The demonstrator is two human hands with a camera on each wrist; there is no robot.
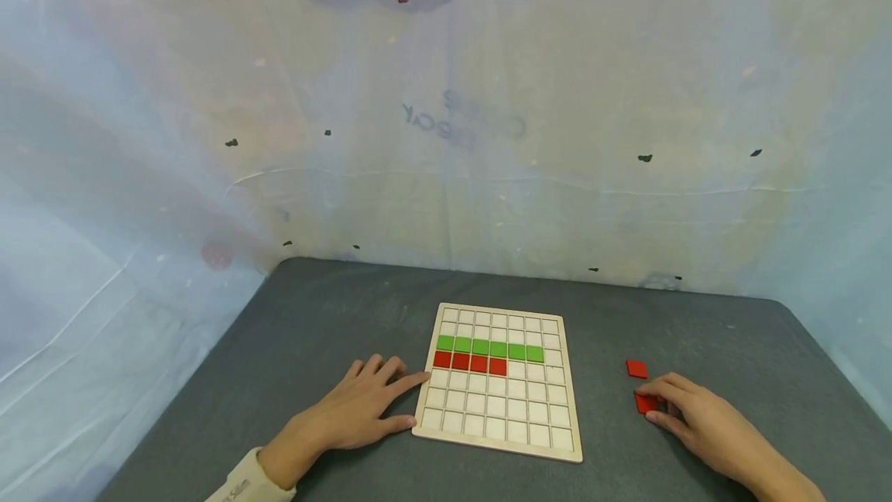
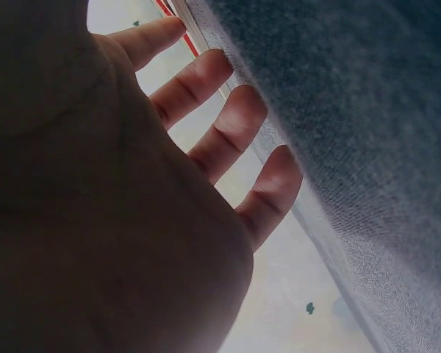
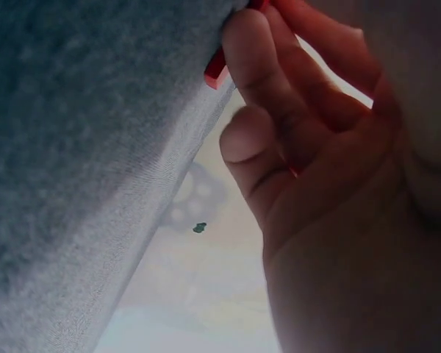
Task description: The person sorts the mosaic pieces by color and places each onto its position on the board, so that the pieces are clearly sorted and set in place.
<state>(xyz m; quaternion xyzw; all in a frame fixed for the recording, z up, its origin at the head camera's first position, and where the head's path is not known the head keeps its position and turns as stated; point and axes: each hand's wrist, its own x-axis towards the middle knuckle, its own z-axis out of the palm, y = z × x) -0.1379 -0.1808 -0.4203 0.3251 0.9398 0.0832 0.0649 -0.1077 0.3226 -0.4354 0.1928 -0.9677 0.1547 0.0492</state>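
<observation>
A wooden grid board [image 1: 509,452] lies on the dark table with a row of several green tiles [image 1: 498,348]. Just below them, several red tiles [image 1: 478,363] fill the left part of a row. My left hand [image 1: 362,403] rests at the board's left edge, fingers spread, index fingertip and thumb touching the frame. Its fingers [image 2: 228,132] look relaxed in the left wrist view. To the right of the board, my right hand [image 1: 707,424] pinches a loose red tile [image 1: 645,403] between thumb and fingers, at table level. Another red tile [image 1: 636,369] lies just beyond it.
The dark grey table [image 1: 334,308] meets a pale plastic sheet [image 1: 446,200] at its back edge. More sheeting hangs at both sides. Small dark spots [image 1: 645,158] dot the back sheet.
</observation>
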